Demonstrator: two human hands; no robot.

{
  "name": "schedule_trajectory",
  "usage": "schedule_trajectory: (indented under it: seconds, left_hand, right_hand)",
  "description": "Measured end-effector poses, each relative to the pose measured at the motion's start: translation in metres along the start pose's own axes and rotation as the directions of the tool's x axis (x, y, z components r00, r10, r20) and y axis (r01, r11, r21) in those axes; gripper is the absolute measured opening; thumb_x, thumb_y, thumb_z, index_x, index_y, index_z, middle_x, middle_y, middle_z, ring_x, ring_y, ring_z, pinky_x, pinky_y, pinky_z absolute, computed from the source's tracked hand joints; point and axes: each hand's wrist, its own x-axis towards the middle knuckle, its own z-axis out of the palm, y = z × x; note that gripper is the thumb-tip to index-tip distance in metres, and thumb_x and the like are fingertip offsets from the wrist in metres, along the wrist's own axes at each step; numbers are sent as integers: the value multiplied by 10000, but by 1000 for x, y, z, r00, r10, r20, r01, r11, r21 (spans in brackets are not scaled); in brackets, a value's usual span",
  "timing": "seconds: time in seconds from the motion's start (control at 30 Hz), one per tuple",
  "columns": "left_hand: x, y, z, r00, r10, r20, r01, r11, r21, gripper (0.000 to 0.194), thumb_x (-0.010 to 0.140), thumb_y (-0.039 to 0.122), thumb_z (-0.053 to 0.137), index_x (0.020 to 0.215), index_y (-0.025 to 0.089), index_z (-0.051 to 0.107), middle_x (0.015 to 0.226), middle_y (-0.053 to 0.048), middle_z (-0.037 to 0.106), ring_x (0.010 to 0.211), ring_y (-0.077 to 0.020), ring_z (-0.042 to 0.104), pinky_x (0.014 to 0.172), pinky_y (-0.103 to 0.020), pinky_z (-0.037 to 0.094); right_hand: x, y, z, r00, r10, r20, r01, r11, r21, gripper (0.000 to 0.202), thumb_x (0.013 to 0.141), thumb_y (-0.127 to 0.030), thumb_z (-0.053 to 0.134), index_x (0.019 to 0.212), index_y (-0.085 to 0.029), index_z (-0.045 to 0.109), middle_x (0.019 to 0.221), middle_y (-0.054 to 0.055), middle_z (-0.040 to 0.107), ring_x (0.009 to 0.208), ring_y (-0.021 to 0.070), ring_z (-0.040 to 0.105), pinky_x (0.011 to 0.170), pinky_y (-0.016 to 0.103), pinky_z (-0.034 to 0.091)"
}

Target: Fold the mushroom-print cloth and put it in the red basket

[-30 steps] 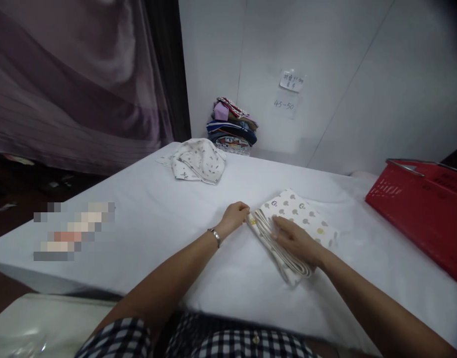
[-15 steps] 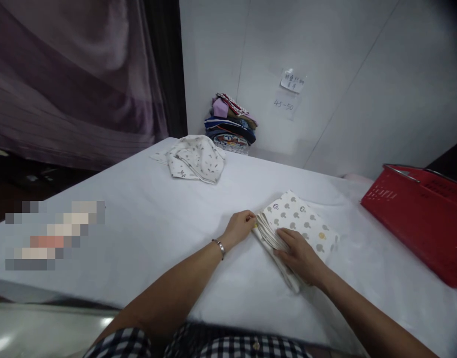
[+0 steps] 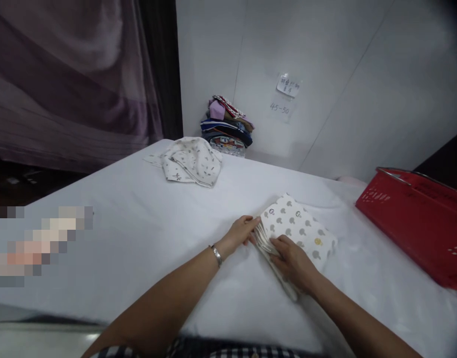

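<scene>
A folded white cloth (image 3: pixel 297 226) printed with grey tree-like shapes and one yellow one lies in several layers on the white-covered table (image 3: pixel 139 223). My left hand (image 3: pixel 243 232) pinches the layered edge at the cloth's left corner. Along the same edge, nearer to me, my right hand (image 3: pixel 292 258) grips the layers, thumb below and fingers on top. Part of the cloth's near side is hidden under my right hand and forearm.
A crumpled white patterned cloth (image 3: pixel 193 161) lies at the table's far left edge. Behind it is a stack of folded fabrics (image 3: pixel 226 127) by the wall. A red basket (image 3: pixel 415 223) stands at the right. A blurred patch covers the left side.
My left hand has moved up onto the cloth's corner, its fingers now over the edge. My right hand has closed more on the layers. The view has shifted slightly.
</scene>
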Motion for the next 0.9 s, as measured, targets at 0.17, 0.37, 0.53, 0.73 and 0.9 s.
schedule_trajectory:
  seconds: [0.17,0.37,0.53,0.73,0.9]
  left_hand:
    - [9,-5,1,972,178,-153,-115,929,351,521,750,422,578,1200,191,456,890,-41,646,716,-158,606,607,-243,429]
    - [12,-6,-1,949,226,-219,-41,779,625,418,794,294,469,1201,196,453,858,-45,658,809,-210,611,684,-299,436]
    - [-5,13,14,725,688,-28,-341,394,854,417,839,234,419,1247,153,446,1228,-116,541,1157,-232,477,965,-379,372]
    - [8,-4,24,680,615,398,-548,67,833,426,898,347,383,1288,190,453,1405,-78,407,1335,-236,283,1098,-467,204]
    - [22,-20,17,735,567,373,-496,73,865,439,914,372,331,1305,211,447,1425,-49,381,1352,-233,252,1101,-487,188]
  right_hand:
    - [4,-3,9,1000,12,-19,-12,1000,-28,255,805,-160,480,1055,-199,508,992,67,510,916,192,520,773,291,431]
    - [-4,0,-10,994,-101,47,95,988,122,72,848,-248,504,879,-200,547,940,48,531,848,169,527,762,287,440]
    - [-12,-1,5,977,-183,-110,185,983,3,279,784,-142,534,1062,-164,526,1059,106,528,954,221,486,838,369,429]
    - [-22,2,6,964,-227,-139,238,969,63,317,804,-216,560,1118,-171,563,1139,109,558,1030,218,515,902,369,436]
    - [-20,47,-39,890,-74,-450,123,989,81,351,905,-340,431,1207,-205,548,1317,87,493,1247,193,410,1036,374,348]
